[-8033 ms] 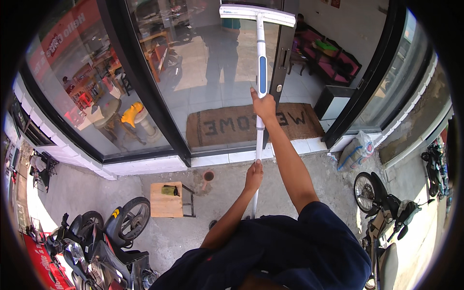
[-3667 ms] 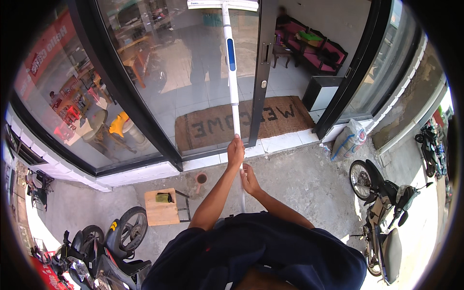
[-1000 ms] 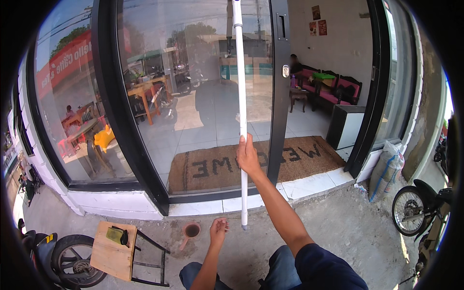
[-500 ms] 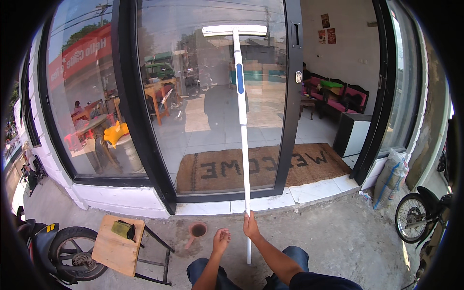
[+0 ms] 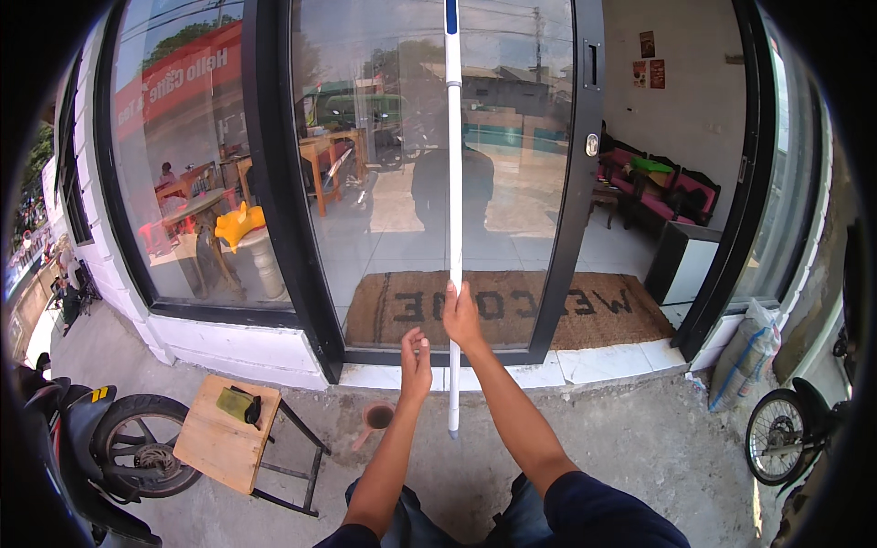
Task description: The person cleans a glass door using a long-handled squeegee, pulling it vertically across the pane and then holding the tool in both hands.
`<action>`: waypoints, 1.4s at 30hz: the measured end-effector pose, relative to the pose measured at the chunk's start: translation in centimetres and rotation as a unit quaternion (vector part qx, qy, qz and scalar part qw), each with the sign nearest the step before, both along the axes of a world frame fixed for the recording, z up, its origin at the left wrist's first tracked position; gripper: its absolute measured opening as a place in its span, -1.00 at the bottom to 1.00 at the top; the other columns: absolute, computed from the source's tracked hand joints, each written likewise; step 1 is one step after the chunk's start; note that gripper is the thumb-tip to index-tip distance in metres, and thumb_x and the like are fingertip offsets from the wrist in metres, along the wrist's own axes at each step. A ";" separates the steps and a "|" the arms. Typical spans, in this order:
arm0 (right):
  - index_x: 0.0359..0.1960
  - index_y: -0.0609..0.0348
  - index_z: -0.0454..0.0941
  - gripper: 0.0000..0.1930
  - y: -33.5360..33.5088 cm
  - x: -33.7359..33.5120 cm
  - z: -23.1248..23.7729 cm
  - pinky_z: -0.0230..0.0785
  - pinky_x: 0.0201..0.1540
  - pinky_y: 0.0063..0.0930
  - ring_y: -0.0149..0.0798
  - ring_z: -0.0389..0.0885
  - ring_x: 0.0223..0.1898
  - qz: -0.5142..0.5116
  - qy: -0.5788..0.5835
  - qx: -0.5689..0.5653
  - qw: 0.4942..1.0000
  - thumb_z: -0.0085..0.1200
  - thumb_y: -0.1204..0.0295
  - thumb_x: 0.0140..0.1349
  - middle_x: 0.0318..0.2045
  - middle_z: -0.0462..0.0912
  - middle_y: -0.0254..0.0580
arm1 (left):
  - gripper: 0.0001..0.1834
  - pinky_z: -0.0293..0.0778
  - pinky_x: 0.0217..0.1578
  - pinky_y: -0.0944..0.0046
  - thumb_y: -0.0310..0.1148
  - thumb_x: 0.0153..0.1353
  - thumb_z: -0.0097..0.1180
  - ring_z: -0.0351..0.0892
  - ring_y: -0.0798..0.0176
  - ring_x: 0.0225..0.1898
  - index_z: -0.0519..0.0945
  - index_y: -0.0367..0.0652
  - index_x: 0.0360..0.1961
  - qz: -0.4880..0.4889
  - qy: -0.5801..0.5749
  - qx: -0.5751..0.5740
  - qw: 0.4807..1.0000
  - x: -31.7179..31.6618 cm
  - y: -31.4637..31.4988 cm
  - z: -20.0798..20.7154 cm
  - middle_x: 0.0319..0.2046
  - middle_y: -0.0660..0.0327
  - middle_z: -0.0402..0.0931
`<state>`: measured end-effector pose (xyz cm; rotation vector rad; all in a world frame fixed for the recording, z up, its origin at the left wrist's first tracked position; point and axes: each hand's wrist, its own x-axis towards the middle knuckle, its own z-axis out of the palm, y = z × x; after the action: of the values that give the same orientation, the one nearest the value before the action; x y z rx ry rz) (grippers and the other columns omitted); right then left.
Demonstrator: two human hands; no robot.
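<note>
Because only the right hand (image 5: pixel 461 320) gripped the long white pole (image 5: pixel 451 210), which stood up against the glass door (image 5: pixel 429 164), while the left hand (image 5: pixel 416 363) hung open beside it, the pole could have tipped and banged the glass.

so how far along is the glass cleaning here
Done: cannot tell, the glass door panel shows only reflections. In hand: the right hand grips the white pole upright against the glass, its head out of view above; the left hand is open beside it. Left: unclear.
</note>
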<state>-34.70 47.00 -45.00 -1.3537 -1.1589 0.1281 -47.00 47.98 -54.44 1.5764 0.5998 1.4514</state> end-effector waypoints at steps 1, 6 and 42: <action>-0.15 0.20 0.23 -0.68 0.5 0.6 -1.3 0.36 -0.43 0.02 0.29 0.59 -0.45 -0.028 -0.030 0.026 0.999 -0.26 0.15 0.46 -0.59 0.54 0.16 | -0.47 0.33 0.07 0.13 -0.12 0.42 -0.12 0.35 0.09 0.15 0.22 -0.18 0.29 0.008 0.027 0.031 0.999 0.6 0.3 2.1 0.16 0.01 0.31; -0.14 0.20 0.23 -0.73 -1.1 -1.6 -11.7 0.31 -0.38 0.14 0.41 0.55 -0.35 -0.021 0.016 -0.025 0.999 -0.24 0.21 0.45 -0.53 0.55 0.29 | -0.31 0.22 0.22 -0.08 -0.11 0.40 -0.14 0.18 -0.16 0.33 -0.03 -0.11 0.44 0.039 0.189 0.163 0.968 1.3 2.1 8.0 0.35 -0.13 0.08; -0.17 0.17 0.33 -0.74 -7.9 -13.9 -15.6 0.29 -0.52 0.08 0.34 0.55 -0.48 0.030 0.040 -0.073 0.996 -0.14 0.21 0.42 -0.62 0.53 0.22 | -0.37 0.45 -0.14 0.32 -0.23 0.42 -0.08 0.50 0.34 -0.21 0.04 0.20 0.46 0.017 0.137 0.076 0.988 -7.7 2.0 8.7 -0.22 0.18 0.54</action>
<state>-48.63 39.10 -60.59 -1.4294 -1.1406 0.3138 -54.71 50.01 -45.79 1.9122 0.6891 1.3412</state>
